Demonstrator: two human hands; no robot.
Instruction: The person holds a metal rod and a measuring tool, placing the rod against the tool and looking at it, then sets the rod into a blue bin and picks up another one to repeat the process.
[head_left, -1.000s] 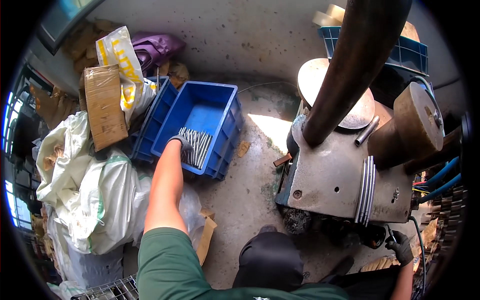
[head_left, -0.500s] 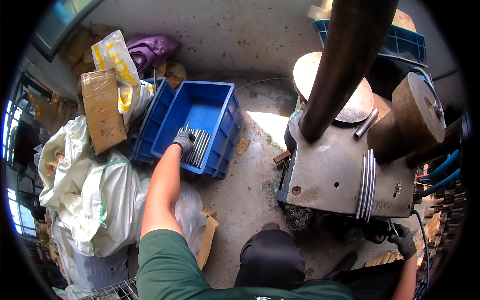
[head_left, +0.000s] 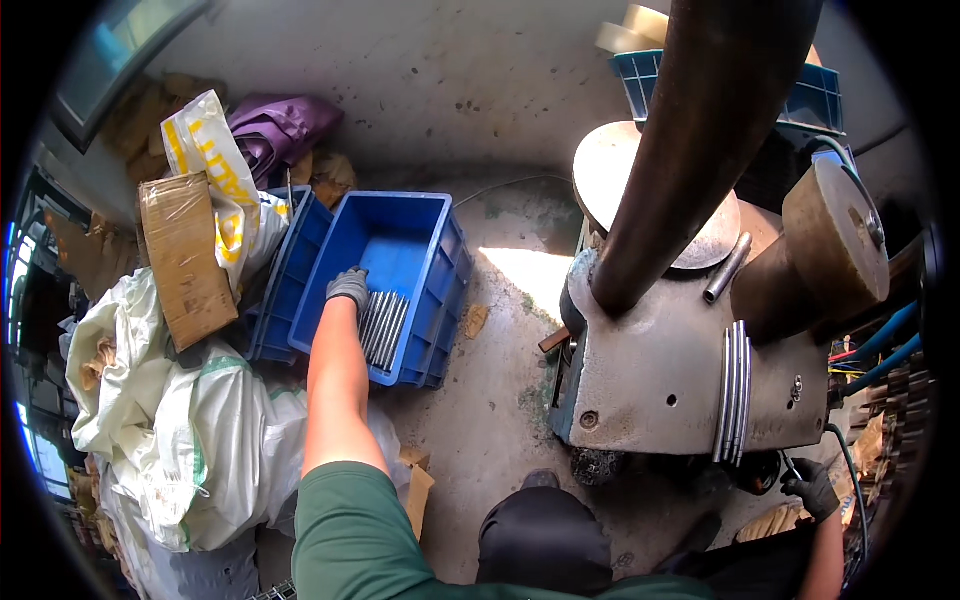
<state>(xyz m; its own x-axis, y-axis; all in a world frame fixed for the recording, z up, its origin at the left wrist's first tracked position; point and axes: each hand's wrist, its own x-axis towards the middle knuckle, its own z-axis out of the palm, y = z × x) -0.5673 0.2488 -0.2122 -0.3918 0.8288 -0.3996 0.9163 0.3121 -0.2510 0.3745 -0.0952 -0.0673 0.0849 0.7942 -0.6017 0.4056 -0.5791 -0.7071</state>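
Note:
My left hand (head_left: 348,287), in a grey work glove, reaches into a blue plastic crate (head_left: 398,207) by its left inner side. Its fingers look stretched out, though partly hidden, and no rod shows in them. Just beside it, several slim metal rods (head_left: 382,330) lie side by side in the crate's near end. At the far lower right, my right hand (head_left: 812,488) wears a dark glove. Its fingers are closed around a short slim metal piece (head_left: 791,464) below the machine's metal top (head_left: 640,385). Several longer metal rods (head_left: 734,393) rest on that top, left of this hand.
A thick dark column (head_left: 705,130) and a heavy round weight (head_left: 835,230) rise over the machine. One short metal tube (head_left: 728,268) lies behind the rods. White sacks (head_left: 190,430) and a cardboard box (head_left: 187,260) crowd the left. A second blue crate (head_left: 275,300) adjoins the first.
The whole view has shifted slightly. My left hand has moved farther into the crate, away from the rods, leaving more of them visible. My right hand keeps its hold below the machine top.

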